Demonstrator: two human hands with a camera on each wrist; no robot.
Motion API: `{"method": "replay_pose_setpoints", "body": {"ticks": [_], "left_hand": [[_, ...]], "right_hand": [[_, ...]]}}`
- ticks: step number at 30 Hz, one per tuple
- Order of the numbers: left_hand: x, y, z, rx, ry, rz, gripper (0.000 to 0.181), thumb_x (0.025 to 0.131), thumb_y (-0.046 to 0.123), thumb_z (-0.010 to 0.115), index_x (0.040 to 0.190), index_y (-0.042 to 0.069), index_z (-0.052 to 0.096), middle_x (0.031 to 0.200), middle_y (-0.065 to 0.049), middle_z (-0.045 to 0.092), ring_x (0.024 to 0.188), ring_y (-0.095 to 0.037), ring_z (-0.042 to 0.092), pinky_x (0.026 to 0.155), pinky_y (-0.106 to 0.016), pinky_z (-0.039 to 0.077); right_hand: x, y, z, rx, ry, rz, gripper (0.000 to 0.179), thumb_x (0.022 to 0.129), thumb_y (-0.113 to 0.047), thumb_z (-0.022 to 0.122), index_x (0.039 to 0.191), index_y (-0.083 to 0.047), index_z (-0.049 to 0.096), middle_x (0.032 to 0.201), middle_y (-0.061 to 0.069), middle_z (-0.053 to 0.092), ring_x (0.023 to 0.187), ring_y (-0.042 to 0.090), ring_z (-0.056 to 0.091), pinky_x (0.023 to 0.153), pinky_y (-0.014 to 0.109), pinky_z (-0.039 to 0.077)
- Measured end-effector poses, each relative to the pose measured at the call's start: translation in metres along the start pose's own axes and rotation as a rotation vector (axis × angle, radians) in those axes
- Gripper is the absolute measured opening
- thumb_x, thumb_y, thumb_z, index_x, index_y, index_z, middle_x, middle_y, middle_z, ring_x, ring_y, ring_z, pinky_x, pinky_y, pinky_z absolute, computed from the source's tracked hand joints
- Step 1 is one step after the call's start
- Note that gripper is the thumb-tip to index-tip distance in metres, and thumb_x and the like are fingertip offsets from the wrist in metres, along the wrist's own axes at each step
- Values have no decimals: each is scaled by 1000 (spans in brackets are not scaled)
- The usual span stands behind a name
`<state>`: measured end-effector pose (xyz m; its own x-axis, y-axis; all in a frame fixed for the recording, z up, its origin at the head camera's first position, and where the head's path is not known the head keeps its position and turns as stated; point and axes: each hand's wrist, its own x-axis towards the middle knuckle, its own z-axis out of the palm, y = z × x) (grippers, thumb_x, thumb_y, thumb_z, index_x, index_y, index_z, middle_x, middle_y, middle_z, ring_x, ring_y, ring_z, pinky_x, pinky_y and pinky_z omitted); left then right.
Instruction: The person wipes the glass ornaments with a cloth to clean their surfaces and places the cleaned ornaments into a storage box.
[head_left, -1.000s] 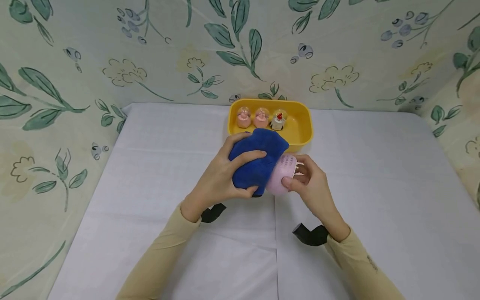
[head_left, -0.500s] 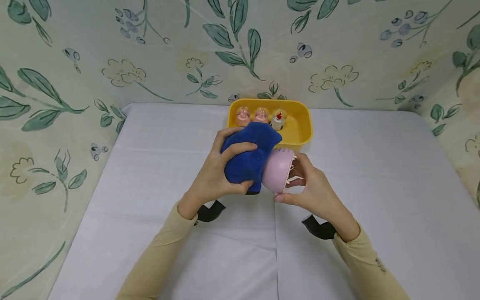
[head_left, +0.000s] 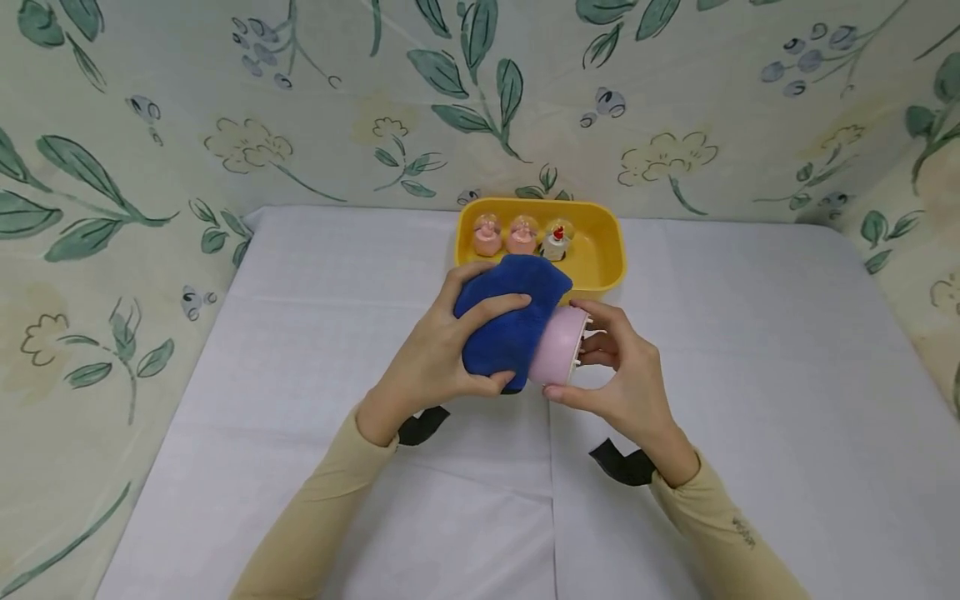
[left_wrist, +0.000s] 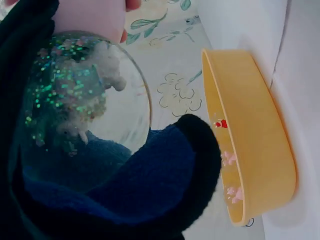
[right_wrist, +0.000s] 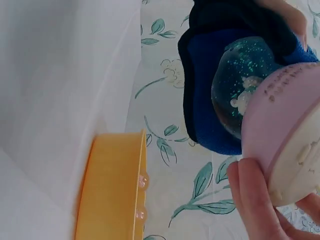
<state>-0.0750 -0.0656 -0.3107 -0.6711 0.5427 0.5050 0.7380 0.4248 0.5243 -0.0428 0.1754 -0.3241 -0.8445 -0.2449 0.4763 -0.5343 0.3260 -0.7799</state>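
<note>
A snow globe with a pink base (head_left: 557, 348) is held between both hands above the table. My left hand (head_left: 426, 357) grips a blue cloth (head_left: 498, 333), spread fingers wrapping it over the globe's dome. The left wrist view shows the clear dome (left_wrist: 117, 102), with green glitter and a white figure inside, against the cloth. My right hand (head_left: 637, 385) holds the base by its rim, thumb below and fingers above. In the right wrist view the base's pale underside (right_wrist: 299, 162) faces the right hand, and dark lettering marks its side.
Just behind the hands, a yellow tray (head_left: 613, 271) stands near the white table's back edge. Three small domed figures sit in it: two pink ones (head_left: 487, 237) and a white one with a red top (head_left: 556, 242). Patterned fabric (head_left: 300, 100) hangs behind the table.
The right hand has turned the globe's base, and its fingers have shifted to the rim. Both hands moved slightly left and away, then back, with the cloth staying around the dome.
</note>
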Motion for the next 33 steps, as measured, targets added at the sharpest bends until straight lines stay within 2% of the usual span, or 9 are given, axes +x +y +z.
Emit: {"method": "replay_pose_setpoints", "body": {"ticks": [5, 9, 12, 15, 19, 23, 26, 30, 33], "left_hand": [[-2, 2, 4, 85, -21, 21, 75, 69, 35, 83, 133, 28, 47, 145, -14, 25, 124, -38, 39, 94, -50, 45], [-2, 3, 7, 126, -22, 34, 74, 69, 38, 83, 133, 27, 48, 144, -15, 27, 122, -38, 40, 93, -50, 46], [-2, 1, 8, 109, -21, 18, 73, 69, 38, 82, 133, 28, 49, 144, -14, 27, 123, -37, 40, 94, -49, 45], [-2, -2, 7, 57, -19, -20, 72, 69, 36, 82, 132, 28, 49, 145, -12, 27, 124, -34, 39, 95, -48, 45], [-3, -4, 1, -32, -20, -60, 71, 68, 33, 81, 131, 27, 49, 146, -9, 24, 126, -33, 37, 94, -49, 45], [-2, -4, -3, -66, -30, -61, 71, 68, 33, 81, 132, 26, 49, 146, -9, 23, 128, -33, 36, 95, -50, 44], [-3, -3, -2, -59, -38, -59, 72, 68, 33, 81, 132, 27, 48, 146, -10, 23, 128, -33, 36, 95, -50, 44], [-3, -2, 0, -41, -31, -47, 73, 68, 34, 82, 132, 27, 48, 145, -11, 24, 126, -34, 38, 94, -49, 45], [-2, 0, 2, -13, -25, -31, 73, 68, 35, 81, 132, 27, 47, 145, -13, 25, 124, -34, 39, 93, -49, 46]], "right_hand": [[-2, -7, 3, 33, 39, 222, 64, 72, -7, 82, 128, 1, 52, 93, 15, 63, 65, 12, 63, 61, 21, 54], [0, -12, 3, 50, 8, 388, 51, 83, -16, 72, 126, 2, 51, 88, 16, 61, 62, 12, 63, 57, 23, 52], [1, -13, -1, 38, -57, 431, 55, 86, -22, 70, 131, -1, 47, 90, 15, 60, 66, 14, 64, 59, 25, 53], [2, -12, -6, 7, -165, 363, 75, 81, -20, 78, 142, -10, 35, 97, 14, 59, 73, 16, 64, 64, 28, 55], [2, -9, -12, -86, -269, 148, 106, 65, -10, 88, 149, -16, 22, 105, 12, 59, 81, 16, 63, 67, 29, 56], [6, -6, -13, -189, -233, -77, 109, 56, -11, 92, 145, -7, 29, 126, 12, 52, 97, 17, 56, 70, 28, 56], [8, -3, -13, -198, -184, -189, 100, 61, -32, 89, 140, -1, 37, 135, 13, 46, 104, 22, 52, 73, 27, 55], [6, 1, -10, -170, -111, -213, 94, 67, -55, 76, 135, 2, 43, 126, 14, 54, 90, 22, 59, 74, 21, 53], [2, 1, -6, -107, -58, -110, 91, 65, -42, 86, 134, 1, 45, 111, 14, 61, 78, 18, 61, 72, 19, 53]]}}
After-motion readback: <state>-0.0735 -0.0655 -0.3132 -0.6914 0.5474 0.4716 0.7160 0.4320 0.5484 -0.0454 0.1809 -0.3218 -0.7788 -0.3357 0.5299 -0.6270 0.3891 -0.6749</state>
